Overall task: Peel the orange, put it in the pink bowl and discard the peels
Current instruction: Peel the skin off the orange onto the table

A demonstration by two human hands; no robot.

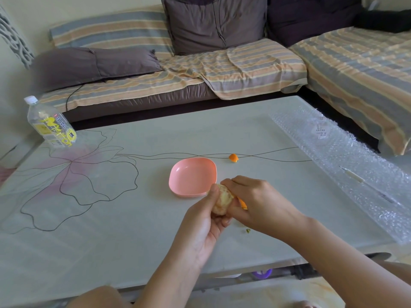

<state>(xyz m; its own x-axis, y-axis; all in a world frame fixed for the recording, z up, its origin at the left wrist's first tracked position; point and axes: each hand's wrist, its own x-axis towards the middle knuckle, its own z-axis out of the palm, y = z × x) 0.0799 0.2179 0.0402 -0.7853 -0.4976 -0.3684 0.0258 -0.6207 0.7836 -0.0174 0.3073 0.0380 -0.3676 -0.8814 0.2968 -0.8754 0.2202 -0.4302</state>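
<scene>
Head view: I see left hand [206,221] gripping mostly peeled orange [221,202] over counter [133,218], just beside pink bowl [191,176]. Right hand [255,203] pinches peel strip [242,203] against orange. Loose peel scrap [233,157] lies on counter behind bowl.

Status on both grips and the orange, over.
Left grip holds the orange, mostly peeled. Right grip pinches a peel strip. Pink bowl empty, close by. One peel scrap beyond the bowl; nothing blocking.
</scene>
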